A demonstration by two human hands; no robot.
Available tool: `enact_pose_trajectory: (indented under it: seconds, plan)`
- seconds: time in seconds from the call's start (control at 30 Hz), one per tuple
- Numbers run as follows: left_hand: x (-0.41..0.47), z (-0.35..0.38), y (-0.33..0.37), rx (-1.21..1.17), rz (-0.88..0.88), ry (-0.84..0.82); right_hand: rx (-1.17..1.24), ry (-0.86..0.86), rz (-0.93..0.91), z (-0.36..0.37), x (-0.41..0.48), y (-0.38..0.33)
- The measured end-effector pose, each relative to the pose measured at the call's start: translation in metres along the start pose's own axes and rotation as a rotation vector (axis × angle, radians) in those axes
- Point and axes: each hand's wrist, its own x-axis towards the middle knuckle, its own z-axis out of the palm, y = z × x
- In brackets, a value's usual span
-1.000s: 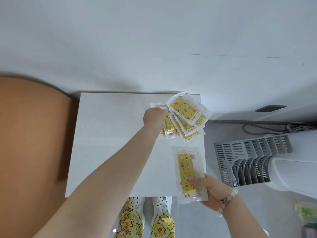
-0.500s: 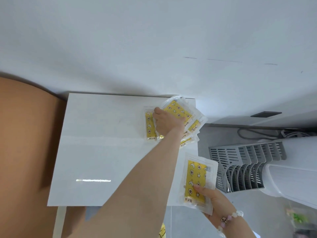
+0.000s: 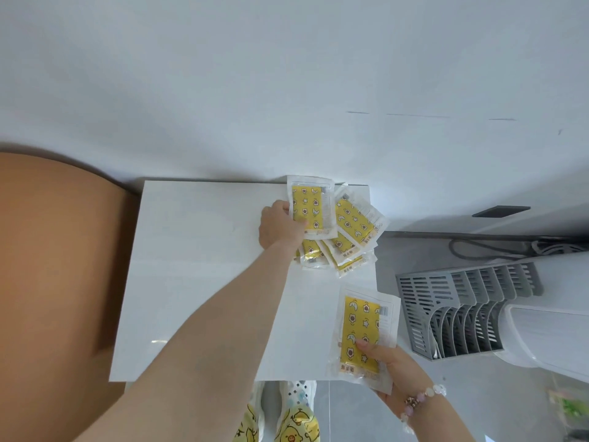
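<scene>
Left hand (image 3: 280,228) first: from my remote seat I see it reached out to the far right corner of the table (image 3: 197,266), fingers curled onto the lower left corner of the top packet (image 3: 310,207), so that's a pinch, not a flat palm. That packet is a clear sleeve with a yellow insert covered in little stars and moons. It sits upright-ish in the view, right at the table's back edge. Can't tell if it's lifted or lying on the others.

Just beside and under it is the pile (image 3: 349,240), a fanned mess of the same yellow packets overlapping each other, tilted every which way, and the wrist covers part of it.

Closer to me, the right hand (image 3: 395,374) grips the second packet (image 3: 363,333) by its bottom end, thumb on the yellow face, fingers underneath. This one hangs over the near right edge of the table, well apart from the pile. Beaded bracelet (image 3: 420,400) on that wrist.

Further out: a grey slotted rack (image 3: 462,307) on the floor to the right of the table, leaning against a white appliance (image 3: 548,336), and a cable (image 3: 478,247) by the wall behind them. Big brown surface (image 3: 47,282) on the left. Duck-print trousers (image 3: 296,425) and patterned shoes (image 3: 298,393) at the bottom.
</scene>
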Motion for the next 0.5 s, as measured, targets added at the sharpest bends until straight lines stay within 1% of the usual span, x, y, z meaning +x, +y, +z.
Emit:
enact_pose_trajectory:
  seconds: [0.17, 0.27, 0.3, 0.33, 0.4, 0.43, 0.5]
  plan:
    - [-0.005, -0.024, -0.025, -0.197, 0.018, 0.090, 0.076, 0.043, -0.027, 0.009, -0.001, 0.002]
    - [-0.025, -0.048, -0.040, -0.331, -0.058, 0.147, 0.198, -0.003, -0.056, 0.020, -0.001, -0.003]
    - [-0.036, -0.056, -0.043, -0.385, -0.076, 0.142, 0.239, -0.012, -0.052, 0.024, -0.002, -0.006]
    - [-0.049, -0.064, -0.045, -0.471, -0.087, 0.108, 0.263, -0.017, -0.045, 0.028, -0.002, -0.007]
    - [-0.080, -0.076, -0.046, -0.671, -0.091, -0.036, 0.263, -0.031, -0.012, 0.032, 0.000, -0.006]
    - [-0.095, -0.079, -0.046, -0.722, -0.088, -0.122, 0.254, -0.042, 0.019, 0.032, 0.001, -0.006]
    - [-0.121, -0.076, -0.050, -0.730, -0.073, -0.266, 0.230, -0.061, 0.043, 0.032, 0.003, -0.003]
